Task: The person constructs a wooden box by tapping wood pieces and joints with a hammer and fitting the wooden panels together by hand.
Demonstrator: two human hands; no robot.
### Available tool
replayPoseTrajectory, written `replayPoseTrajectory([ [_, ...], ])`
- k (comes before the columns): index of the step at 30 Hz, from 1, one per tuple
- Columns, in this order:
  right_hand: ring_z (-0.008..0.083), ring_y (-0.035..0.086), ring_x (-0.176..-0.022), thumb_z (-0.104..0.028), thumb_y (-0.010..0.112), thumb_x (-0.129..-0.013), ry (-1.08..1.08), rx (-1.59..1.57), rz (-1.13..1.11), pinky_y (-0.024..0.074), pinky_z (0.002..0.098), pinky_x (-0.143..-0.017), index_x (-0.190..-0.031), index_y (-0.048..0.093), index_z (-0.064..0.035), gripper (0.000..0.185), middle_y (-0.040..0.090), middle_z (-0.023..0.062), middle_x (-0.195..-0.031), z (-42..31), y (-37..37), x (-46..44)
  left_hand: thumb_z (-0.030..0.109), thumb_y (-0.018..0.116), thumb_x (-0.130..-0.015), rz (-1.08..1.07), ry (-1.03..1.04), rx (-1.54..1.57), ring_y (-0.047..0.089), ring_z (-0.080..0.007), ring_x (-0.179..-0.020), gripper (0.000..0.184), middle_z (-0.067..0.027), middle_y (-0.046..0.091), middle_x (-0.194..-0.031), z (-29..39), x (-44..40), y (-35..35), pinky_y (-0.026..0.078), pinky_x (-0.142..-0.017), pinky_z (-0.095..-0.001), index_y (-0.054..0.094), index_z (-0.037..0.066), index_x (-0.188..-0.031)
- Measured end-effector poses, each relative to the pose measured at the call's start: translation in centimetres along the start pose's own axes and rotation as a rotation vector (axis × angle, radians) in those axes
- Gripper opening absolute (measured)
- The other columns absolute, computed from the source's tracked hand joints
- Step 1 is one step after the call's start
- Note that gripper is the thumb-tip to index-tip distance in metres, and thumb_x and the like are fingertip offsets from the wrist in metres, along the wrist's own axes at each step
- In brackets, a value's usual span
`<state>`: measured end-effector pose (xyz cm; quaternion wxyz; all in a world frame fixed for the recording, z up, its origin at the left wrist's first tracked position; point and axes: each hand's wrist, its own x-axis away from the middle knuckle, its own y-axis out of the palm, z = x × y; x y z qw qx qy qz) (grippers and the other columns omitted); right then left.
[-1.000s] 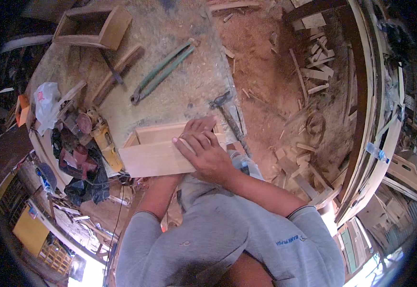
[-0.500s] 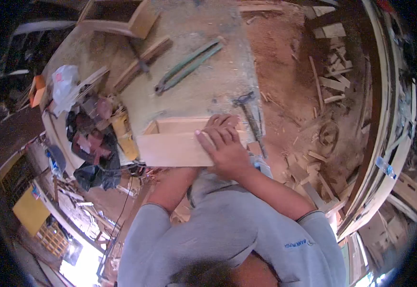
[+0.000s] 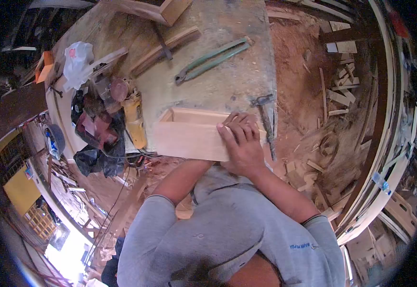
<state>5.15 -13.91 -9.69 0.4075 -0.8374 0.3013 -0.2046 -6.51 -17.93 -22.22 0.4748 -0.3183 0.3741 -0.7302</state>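
A pale wooden box (image 3: 189,141), open at the top like a small drawer, sits at the near edge of the workbench, its long side facing me. My right hand (image 3: 242,146) grips the right part of that side, its fingers bent over the upper edge. My left forearm runs to the box's lower edge, and most of that hand is hidden. Fingers that seem to belong to my left hand (image 3: 238,116) show just beyond the right fingers, closed against the box. A hammer (image 3: 265,119) lies right of the box, and a yellow angle grinder (image 3: 134,122) to its left.
Green-handled long cutters (image 3: 213,61) and a wooden bar (image 3: 165,50) lie farther back on the workbench (image 3: 222,91). A white plastic bag (image 3: 78,62) and black plastic (image 3: 101,160) are at the left. Wood offcuts (image 3: 340,95) litter the ground at right.
The whole view has shifted, so the bench and its tools appear farther right. The box sits slightly farther from the grinder. Both hands keep about the same hold on it.
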Motion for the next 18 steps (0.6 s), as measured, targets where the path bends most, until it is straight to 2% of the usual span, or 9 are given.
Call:
replayPoseTrajectory([
  [4,0.0355,0.048,-0.135,-0.029,0.090,-0.053,0.007,0.006,0.015,0.0302,0.0545,-0.120,-0.159,0.047,-0.0143,0.115,0.053,0.0142,-0.141,-0.3,0.0,0.0,0.036,0.053,-0.098,0.074,0.074,0.005,0.048,-0.0279,-0.139,0.051,-0.0125,0.056,-0.143,0.0,-0.2,-0.4,0.037,-0.119,-0.0478,0.055,0.008,-0.141],
  [8,0.0369,0.044,-0.138,-0.036,0.090,-0.059,0.006,0.011,-0.030,0.0271,0.0587,-0.122,-0.162,0.043,-0.0127,0.115,0.051,0.0155,-0.146,-0.1,-0.1,0.1,0.036,0.054,-0.097,0.097,0.106,0.002,0.052,-0.0293,-0.134,0.048,-0.0137,0.059,-0.137,0.3,-0.8,-1.4,0.040,-0.115,-0.0484,0.058,0.007,-0.135],
  [11,0.0369,0.044,-0.138,-0.035,0.090,-0.059,0.014,0.010,-0.014,0.0268,0.0581,-0.123,-0.161,0.043,-0.0125,0.115,0.051,0.0156,-0.146,-0.2,0.0,0.1,0.039,0.053,-0.095,0.077,0.090,-0.006,0.047,-0.0285,-0.140,0.054,-0.0118,0.056,-0.142,1.2,-0.7,-4.0,0.037,-0.119,-0.0491,0.054,0.009,-0.140],
  [14,0.0368,0.045,-0.138,-0.035,0.090,-0.059,0.025,0.016,-0.016,0.0273,0.0573,-0.123,-0.160,0.044,-0.0122,0.113,0.052,0.0156,-0.145,-0.3,0.0,0.2,0.041,0.053,-0.096,0.124,0.173,-0.122,0.041,-0.0289,-0.148,0.060,-0.0099,0.051,-0.150,0.7,0.3,-4.8,0.031,-0.126,-0.0485,0.049,0.011,-0.148],
  [16,0.0367,0.046,-0.137,-0.034,0.090,-0.060,0.022,0.031,-0.024,0.0276,0.0568,-0.123,-0.160,0.045,-0.0120,0.111,0.052,0.0155,-0.144,-0.5,-0.4,0.0,0.042,0.053,-0.095,0.044,0.129,-0.091,0.036,-0.0295,-0.152,0.066,-0.0093,0.046,-0.157,0.7,0.4,-4.7,0.028,-0.129,-0.0495,0.045,0.011,-0.153],
  [18,0.0359,0.048,-0.134,-0.030,0.089,-0.056,0.023,0.022,0.016,0.0307,0.0550,-0.120,-0.157,0.047,-0.0133,0.111,0.053,0.0146,-0.142,-0.5,-0.2,-0.1,0.043,0.054,-0.095,0.007,0.116,-0.071,0.034,-0.0298,-0.155,0.069,-0.0089,0.044,-0.161,0.9,0.2,-4.4,0.026,-0.130,-0.0500,0.043,0.011,-0.155],
])
